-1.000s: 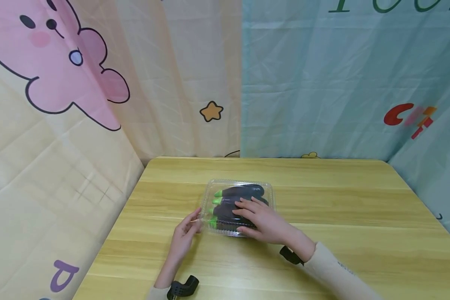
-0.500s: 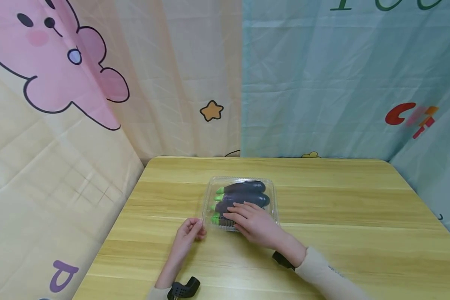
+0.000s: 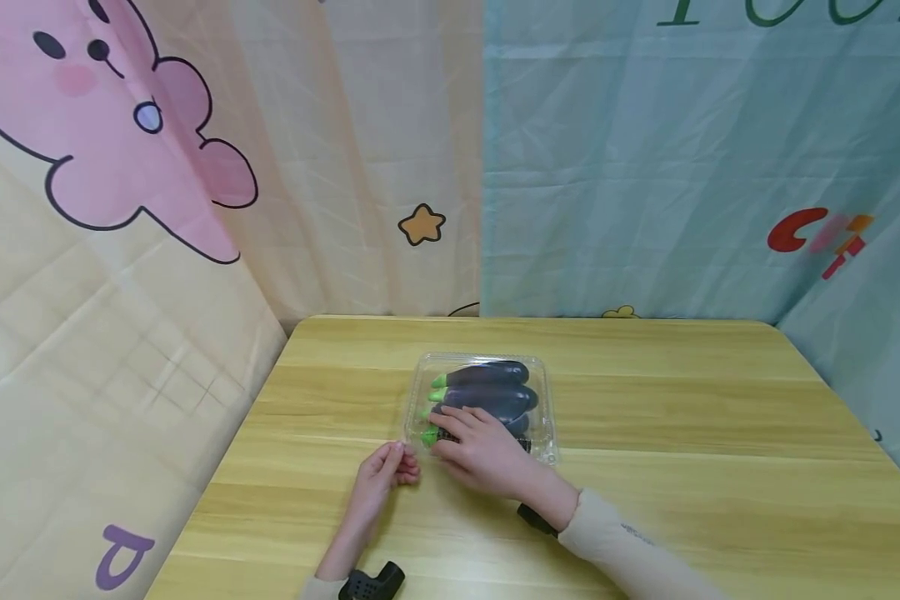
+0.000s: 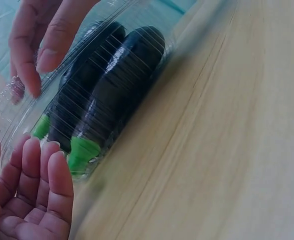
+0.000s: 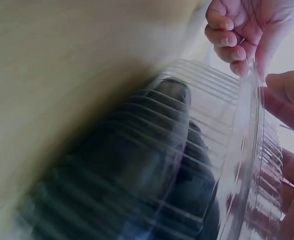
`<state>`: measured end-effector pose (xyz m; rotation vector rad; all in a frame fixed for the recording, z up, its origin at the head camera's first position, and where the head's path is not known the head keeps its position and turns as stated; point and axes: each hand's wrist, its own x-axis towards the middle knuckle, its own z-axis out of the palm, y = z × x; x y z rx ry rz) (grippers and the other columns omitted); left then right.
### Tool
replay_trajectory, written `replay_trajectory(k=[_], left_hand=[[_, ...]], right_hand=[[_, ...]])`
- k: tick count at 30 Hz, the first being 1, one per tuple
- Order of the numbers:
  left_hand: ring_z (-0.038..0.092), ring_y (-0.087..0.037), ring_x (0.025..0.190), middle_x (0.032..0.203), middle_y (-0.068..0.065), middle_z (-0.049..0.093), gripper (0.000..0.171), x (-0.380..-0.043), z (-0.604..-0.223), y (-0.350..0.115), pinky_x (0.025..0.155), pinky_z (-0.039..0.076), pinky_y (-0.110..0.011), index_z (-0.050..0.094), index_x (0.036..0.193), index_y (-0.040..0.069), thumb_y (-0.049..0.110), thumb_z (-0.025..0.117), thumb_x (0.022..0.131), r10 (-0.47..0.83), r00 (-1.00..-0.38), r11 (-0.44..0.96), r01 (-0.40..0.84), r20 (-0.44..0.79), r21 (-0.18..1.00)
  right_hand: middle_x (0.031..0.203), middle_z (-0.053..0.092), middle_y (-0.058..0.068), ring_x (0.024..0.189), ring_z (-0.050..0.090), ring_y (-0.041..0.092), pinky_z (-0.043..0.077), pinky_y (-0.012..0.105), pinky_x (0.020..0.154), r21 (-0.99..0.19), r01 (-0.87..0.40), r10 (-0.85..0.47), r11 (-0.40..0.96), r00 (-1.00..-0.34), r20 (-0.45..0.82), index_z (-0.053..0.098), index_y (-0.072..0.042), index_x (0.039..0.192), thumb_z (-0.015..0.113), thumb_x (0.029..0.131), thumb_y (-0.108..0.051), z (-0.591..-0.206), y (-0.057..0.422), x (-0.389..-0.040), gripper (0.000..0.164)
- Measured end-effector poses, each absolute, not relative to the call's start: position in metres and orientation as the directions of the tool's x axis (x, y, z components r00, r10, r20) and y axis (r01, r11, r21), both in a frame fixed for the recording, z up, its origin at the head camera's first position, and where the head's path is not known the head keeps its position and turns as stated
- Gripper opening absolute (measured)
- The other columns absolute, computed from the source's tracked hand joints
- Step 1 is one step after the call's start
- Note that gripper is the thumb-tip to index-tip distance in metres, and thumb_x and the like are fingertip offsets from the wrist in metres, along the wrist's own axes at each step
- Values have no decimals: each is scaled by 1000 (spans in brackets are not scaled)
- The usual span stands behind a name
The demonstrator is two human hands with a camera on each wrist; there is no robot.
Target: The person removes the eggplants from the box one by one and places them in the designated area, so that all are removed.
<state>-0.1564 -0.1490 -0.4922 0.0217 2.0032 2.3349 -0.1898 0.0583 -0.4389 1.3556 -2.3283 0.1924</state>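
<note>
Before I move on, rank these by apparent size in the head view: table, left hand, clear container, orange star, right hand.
1. Table
2. Clear container
3. Right hand
4. Left hand
5. Orange star
The last is farthest from the camera, which shrinks it.

Dark purple, green-tipped eggplants point(image 3: 487, 398)
We see a yellow wood-grained worktop point(image 3: 682, 400), clear ribbed container point(image 3: 548, 408) and black-outlined orange star point(image 3: 422, 225).

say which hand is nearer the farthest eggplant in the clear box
Right. The right hand is over the near part of the clear box, short of the farthest eggplant; the left hand is farther off, at the box's near left corner.
</note>
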Motion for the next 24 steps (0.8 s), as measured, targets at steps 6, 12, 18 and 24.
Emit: replay_trajectory(k=[6, 12, 18, 24], left_hand=[[59, -17, 76, 87, -11, 56, 42, -156, -493, -150, 71, 53, -28, 49, 107, -20, 22, 43, 102, 55, -998, -171, -25, -16, 985], [59, -17, 76, 86, -10, 56, 40, -155, -494, -149, 72, 53, -28, 51, 105, -18, 21, 43, 102, 48, -999, -173, -33, -25, 984], [59, -16, 76, 86, -9, 56, 38, -156, -495, -149, 72, 53, -27, 52, 104, -17, 20, 43, 102, 51, -999, -179, -30, -21, 983], [59, -16, 75, 86, -9, 56, 40, -157, -494, -149, 72, 53, -27, 51, 105, -18, 21, 43, 102, 53, -998, -175, -32, -23, 984]], right_hand=[[130, 55, 7, 116, 53, 25, 46, 41, 90, 124, -828, -785, 547, -457, 419, 65, -24, 90, 69, 86, -33, -436, 44, -192, 11], [126, 59, 4, 106, 58, 20, 50, 32, 78, 173, -812, -781, 557, -441, 443, 67, -25, 86, 71, 84, -36, -435, 36, -196, 11], [121, 62, 1, 97, 62, 16, 53, 27, 69, 117, -811, -745, 573, -456, 487, 69, -26, 81, 73, 81, -38, -438, 36, -198, 13], [119, 64, -1, 91, 63, 14, 52, 25, 66, 90, -805, -725, 586, -471, 503, 69, -27, 75, 76, 78, -40, -436, 36, -199, 15]])
